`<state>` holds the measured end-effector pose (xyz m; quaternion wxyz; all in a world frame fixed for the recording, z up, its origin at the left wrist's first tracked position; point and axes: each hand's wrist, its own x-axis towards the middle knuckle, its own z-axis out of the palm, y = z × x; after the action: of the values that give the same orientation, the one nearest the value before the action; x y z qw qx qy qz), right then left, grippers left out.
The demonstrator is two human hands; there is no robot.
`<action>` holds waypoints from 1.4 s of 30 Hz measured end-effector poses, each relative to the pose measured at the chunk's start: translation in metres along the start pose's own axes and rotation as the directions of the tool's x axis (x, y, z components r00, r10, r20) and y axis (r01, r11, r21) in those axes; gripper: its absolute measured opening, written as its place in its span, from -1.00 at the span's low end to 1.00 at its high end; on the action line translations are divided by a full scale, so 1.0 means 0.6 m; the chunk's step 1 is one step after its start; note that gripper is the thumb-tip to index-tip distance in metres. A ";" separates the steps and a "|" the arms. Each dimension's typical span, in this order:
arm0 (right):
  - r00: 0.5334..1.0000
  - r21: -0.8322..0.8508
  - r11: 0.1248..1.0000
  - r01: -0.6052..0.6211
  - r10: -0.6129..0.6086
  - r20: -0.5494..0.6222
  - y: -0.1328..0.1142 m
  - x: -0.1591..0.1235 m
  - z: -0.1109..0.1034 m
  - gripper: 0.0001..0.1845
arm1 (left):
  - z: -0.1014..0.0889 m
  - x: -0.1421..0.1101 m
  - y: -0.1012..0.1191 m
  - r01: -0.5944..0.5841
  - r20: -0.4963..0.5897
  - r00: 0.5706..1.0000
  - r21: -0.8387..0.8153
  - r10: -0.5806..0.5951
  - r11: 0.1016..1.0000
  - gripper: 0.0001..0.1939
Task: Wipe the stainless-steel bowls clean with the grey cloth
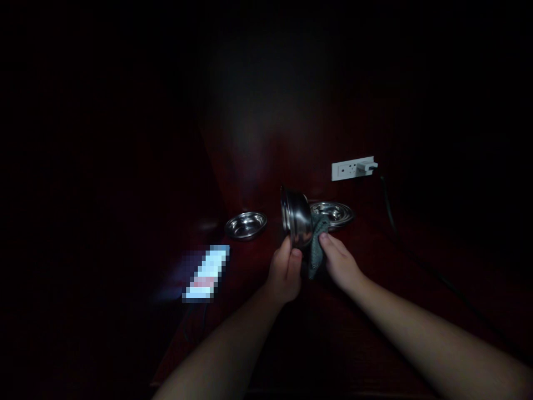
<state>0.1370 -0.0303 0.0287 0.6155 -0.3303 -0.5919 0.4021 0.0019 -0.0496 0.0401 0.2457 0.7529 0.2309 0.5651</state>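
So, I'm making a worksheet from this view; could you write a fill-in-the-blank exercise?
1. Of the raised bowl and the cloth, the left hand grips the ____.
2. The right hand holds the cloth at the bowl's ____ (inner or outer) side.
3. The wall socket panel is coloured ____.
Missing words: bowl; outer; white.

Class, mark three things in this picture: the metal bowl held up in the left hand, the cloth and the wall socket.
Metal bowl (300,219): head view, on its outer side wall.
Cloth (317,253): head view, on its hanging fabric.
Wall socket (350,169): head view, near the middle of its faceplate.
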 end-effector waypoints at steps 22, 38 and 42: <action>0.874 0.104 0.994 -0.025 0.073 -0.480 0.017 0.042 -0.030 -0.56 | -0.006 -0.010 -0.001 -0.056 0.093 0.995 0.094 0.047 0.994 -0.54; 0.891 -0.205 0.956 0.211 -0.274 -0.362 0.001 0.025 -0.034 -0.57 | -0.003 -0.008 -0.003 -0.051 0.020 0.999 0.075 0.050 0.996 -0.56; 0.874 -0.302 0.916 0.266 -0.361 -0.326 -0.005 0.023 -0.040 -0.59 | -0.003 -0.009 -0.003 -0.067 0.024 0.998 0.078 0.065 0.995 -0.60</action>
<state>0.1610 -0.0174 0.0359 0.7283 -0.3737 -0.5548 0.1486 -0.0013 -0.0513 0.0352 0.1994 0.7753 0.2253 0.5553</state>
